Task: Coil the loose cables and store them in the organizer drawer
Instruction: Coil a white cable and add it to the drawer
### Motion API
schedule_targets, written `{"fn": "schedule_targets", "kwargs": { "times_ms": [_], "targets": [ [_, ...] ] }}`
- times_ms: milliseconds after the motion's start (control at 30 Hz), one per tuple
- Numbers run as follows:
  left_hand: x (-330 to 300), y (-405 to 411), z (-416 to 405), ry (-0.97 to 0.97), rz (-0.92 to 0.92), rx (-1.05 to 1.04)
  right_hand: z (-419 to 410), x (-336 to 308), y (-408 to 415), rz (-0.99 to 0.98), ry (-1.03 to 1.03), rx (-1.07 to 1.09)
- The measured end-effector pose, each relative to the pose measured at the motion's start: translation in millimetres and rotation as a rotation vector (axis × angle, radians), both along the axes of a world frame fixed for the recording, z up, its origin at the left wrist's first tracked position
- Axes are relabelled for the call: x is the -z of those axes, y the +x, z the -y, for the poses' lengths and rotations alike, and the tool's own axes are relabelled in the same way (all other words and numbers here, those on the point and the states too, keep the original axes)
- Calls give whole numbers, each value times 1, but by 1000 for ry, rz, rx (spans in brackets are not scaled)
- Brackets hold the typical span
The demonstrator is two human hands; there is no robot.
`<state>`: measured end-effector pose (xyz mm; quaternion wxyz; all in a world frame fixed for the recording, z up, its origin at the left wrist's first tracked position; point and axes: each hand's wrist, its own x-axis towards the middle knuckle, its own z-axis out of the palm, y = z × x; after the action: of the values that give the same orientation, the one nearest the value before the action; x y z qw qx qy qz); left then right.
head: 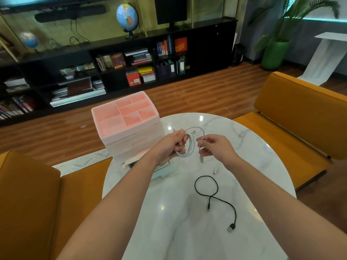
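Observation:
A white cable (189, 145) hangs in loops above the round marble table (253, 147). My left hand (173, 145) grips the looped bundle. My right hand (216, 146) pinches the cable's free end, whose plug dangles below the fingers. A black USB cable (216, 196) lies loose on the table nearer to me, with one loop and its plug at the right. The pink and white organizer (125, 119) stands at the table's far left edge, its top tray divided into compartments, with drawers below. A lower drawer looks pulled out behind my left forearm, mostly hidden.
A small silver connector (215, 170) lies on the table just right of centre. Orange seats stand to the left (28, 194) and right (300, 119) of the table. A black bookshelf and a potted plant stand across the wooden floor.

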<state>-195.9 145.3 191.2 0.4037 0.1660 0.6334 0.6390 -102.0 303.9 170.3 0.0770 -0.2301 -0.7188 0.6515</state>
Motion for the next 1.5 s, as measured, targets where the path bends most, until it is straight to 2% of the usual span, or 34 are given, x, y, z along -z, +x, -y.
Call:
{"fn": "schedule_targets", "kwargs": {
  "times_ms": [167, 333, 500, 633, 700, 767, 867, 1100, 1200, 1300, 1400, 1500],
  "targets": [
    [3, 6, -5, -92, -84, -3, 7, -4, 0, -80, -427, 133],
    [5, 10, -7, -149, -161, 16, 13, -8, 1, -69, -515, 137],
    [6, 10, -9, -187, -191, 39, 14, -10, 1, 33, -579, 85],
    [6, 11, -16, -215, -263, 43, 16, -11, 4, 36, -750, 37],
    [7, 10, -19, -237, -312, 4, 18, -14, 8, -2, -928, 52],
    [9, 10, -22, -253, -357, -15, 19, -17, 11, -57, -1006, 5],
    [9, 11, -25, -259, -372, -8, 25, -24, 14, -41, -840, -133],
    [8, 15, -29, -214, -456, -103, 16, -9, 0, -14, -549, 5],
    [7, 12, -29, -274, -459, -157, 22, -11, 2, -39, -263, 111],
    [10, 8, -30, -317, -403, -185, 27, -10, 3, -125, 138, 176],
    [10, 7, -31, -323, -335, -190, 26, -3, 5, -247, 553, 110],
    [10, 8, -32, -302, -264, -176, 20, 5, 7, -280, 967, 53]
  ]
}}
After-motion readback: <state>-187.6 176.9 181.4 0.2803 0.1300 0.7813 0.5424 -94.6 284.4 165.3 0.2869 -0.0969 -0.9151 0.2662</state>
